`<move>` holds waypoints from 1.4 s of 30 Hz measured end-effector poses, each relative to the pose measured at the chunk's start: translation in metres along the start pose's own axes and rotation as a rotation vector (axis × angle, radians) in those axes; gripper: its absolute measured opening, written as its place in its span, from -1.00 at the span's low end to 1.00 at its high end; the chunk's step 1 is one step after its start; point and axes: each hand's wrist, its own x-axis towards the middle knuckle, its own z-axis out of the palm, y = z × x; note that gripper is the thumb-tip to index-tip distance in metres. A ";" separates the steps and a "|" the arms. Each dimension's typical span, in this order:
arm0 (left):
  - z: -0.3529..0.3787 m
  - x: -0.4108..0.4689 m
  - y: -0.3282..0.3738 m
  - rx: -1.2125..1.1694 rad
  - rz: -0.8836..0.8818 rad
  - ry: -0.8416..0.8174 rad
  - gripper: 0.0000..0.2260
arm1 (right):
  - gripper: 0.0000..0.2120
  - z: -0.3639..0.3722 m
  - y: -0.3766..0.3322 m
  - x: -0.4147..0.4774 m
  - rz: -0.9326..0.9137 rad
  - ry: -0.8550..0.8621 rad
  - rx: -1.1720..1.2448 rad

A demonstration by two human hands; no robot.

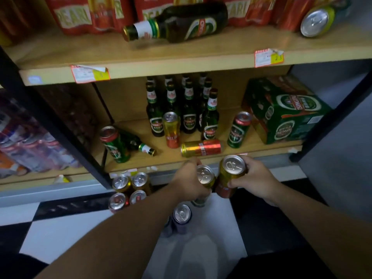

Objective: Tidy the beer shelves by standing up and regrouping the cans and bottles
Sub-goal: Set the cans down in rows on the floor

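Our left hand (190, 183) grips a gold can (205, 175). Our right hand (254, 178) grips a second can (231, 170) at its 3 o'clock. Both are at 6 o'clock of a fallen can (201, 148) on the shelf (165, 158).

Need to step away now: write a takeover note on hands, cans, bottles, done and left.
Left hand grips the left gold can, right hand the right gold can, before the middle shelf.
Done: green bottles stand grouped there.
Left: there, fallen gold-red can and small fallen bottle; on the top shelf, big fallen bottle and lying yellow-green can; shelve both held cans.
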 end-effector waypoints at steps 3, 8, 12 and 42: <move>0.024 0.006 -0.015 0.103 -0.021 -0.050 -0.40 | -0.45 0.002 0.025 0.005 0.046 0.058 -0.028; 0.058 0.010 -0.037 0.295 -0.031 -0.106 -0.39 | -0.42 0.007 0.046 0.016 0.085 0.130 0.009; 0.078 0.010 -0.052 0.371 -0.042 -0.104 -0.36 | -0.48 0.012 0.050 0.021 0.084 0.166 0.051; 0.101 0.005 -0.076 0.492 -0.002 -0.149 -0.29 | -0.46 0.032 0.037 0.024 0.010 0.111 -0.010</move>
